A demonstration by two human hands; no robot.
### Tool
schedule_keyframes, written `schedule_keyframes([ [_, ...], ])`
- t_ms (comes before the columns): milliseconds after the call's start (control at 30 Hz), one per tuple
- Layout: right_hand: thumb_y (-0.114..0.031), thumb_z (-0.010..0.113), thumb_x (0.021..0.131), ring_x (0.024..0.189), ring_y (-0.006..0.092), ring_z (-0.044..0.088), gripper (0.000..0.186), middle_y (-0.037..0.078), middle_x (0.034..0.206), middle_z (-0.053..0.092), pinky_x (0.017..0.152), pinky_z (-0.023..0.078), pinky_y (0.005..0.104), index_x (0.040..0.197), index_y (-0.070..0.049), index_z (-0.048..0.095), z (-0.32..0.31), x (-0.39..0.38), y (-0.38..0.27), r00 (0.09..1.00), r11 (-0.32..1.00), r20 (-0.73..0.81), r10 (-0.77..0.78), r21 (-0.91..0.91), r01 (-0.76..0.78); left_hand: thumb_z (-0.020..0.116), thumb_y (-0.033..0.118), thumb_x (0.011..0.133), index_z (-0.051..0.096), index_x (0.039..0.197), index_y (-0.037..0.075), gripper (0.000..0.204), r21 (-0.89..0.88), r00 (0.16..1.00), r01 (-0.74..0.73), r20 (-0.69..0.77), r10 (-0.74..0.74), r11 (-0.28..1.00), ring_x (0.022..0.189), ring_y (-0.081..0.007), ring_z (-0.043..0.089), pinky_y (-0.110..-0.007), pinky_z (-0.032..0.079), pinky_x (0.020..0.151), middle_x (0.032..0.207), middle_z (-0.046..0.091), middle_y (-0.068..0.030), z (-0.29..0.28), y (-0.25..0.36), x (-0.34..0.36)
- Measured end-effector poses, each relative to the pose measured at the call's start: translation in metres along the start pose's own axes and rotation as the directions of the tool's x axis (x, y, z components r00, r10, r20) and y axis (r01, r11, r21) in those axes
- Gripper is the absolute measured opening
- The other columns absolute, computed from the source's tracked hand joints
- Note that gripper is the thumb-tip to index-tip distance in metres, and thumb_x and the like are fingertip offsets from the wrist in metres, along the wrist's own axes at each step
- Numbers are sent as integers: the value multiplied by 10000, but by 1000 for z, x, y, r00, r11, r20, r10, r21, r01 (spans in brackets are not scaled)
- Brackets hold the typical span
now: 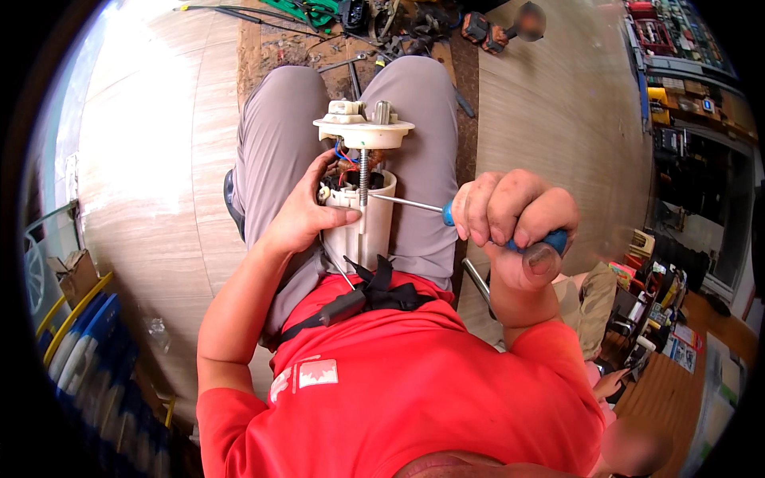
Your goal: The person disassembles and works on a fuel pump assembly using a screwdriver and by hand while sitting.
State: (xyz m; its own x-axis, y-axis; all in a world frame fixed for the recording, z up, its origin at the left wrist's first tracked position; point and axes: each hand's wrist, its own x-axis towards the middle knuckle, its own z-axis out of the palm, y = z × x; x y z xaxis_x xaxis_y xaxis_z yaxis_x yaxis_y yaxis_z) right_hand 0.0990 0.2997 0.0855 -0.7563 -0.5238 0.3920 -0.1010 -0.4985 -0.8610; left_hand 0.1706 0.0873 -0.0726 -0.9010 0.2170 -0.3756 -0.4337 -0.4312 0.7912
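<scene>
Between my thighs stands a cream-coloured fuel pump module [362, 239], upright. Its round top flange [365, 135] sits raised above the body on a metal rod with a coil spring [364, 179]. Red and blue wires show in the gap below the flange. My left hand [307, 215] wraps around the upper left of the body, thumb across its front. My right hand [518, 211] is closed round the blue handle of a screwdriver [410, 204]. The shaft points left, its tip at the spring near the body's rim; whether it touches is hard to tell.
A black-handled tool [343, 307] with a thin shaft lies at my waist. Ahead, a cardboard sheet [271, 48] bears loose tools, cables and a power drill [484, 33]. Blue bins [88, 342] stand at left. Another person's hand [612, 384] shows at lower right, by a wooden table [661, 406].
</scene>
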Motion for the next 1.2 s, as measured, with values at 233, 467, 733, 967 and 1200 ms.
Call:
schedule_keyframes([
  [233, -258, 738, 907, 646, 195, 513, 342, 76, 743, 517, 571, 476, 343, 809, -43, 490, -1, -1, 3, 999, 1000, -37, 12, -8, -13, 878, 103, 632, 258, 1512, -34, 1085, -47, 1000, 20, -18, -20, 999, 1283, -231, 470, -330, 342, 1121, 1391, 483, -154, 4, 6, -3],
  [467, -81, 748, 830, 665, 244, 557, 186, 112, 778, 581, 589, 479, 367, 815, -9, 578, -6, 8, 1, 948, 991, 319, 13, -128, 30, 891, 123, 624, 235, 1520, -23, 1120, 54, 999, 4, -38, -2, 999, 1289, -251, 471, -355, 379, 1101, 1405, 475, -166, 7, 5, -2],
  [733, -135, 760, 786, 681, 258, 610, 215, 120, 810, 625, 649, 519, 346, 896, -15, 619, -10, 6, -39, 984, 570, -7, 176, -814, -107, 909, 157, 640, 231, 1512, -31, 1121, 194, 992, -54, -98, 74, 980, 1265, -248, 491, -342, 422, 1062, 1370, 496, -194, 5, -7, -4],
  [967, -161, 821, 754, 649, 307, 622, 381, 113, 785, 619, 546, 491, 367, 1061, -40, 630, 6, 10, -67, 886, 311, 154, 437, -950, 12, 912, 169, 639, 204, 1523, -26, 1149, 275, 985, -48, -146, 91, 960, 1280, -259, 486, -346, 421, 1063, 1384, 473, -214, 10, -9, -2],
  [1200, -162, 814, 757, 623, 283, 609, 367, 100, 770, 607, 552, 486, 348, 1062, -45, 648, 1, 3, -69, 825, 314, 205, 526, -949, 35, 902, 149, 645, 205, 1520, -21, 1131, 296, 984, -71, -134, 115, 952, 1275, -255, 494, -364, 409, 1076, 1378, 484, -193, 5, -9, -2],
])
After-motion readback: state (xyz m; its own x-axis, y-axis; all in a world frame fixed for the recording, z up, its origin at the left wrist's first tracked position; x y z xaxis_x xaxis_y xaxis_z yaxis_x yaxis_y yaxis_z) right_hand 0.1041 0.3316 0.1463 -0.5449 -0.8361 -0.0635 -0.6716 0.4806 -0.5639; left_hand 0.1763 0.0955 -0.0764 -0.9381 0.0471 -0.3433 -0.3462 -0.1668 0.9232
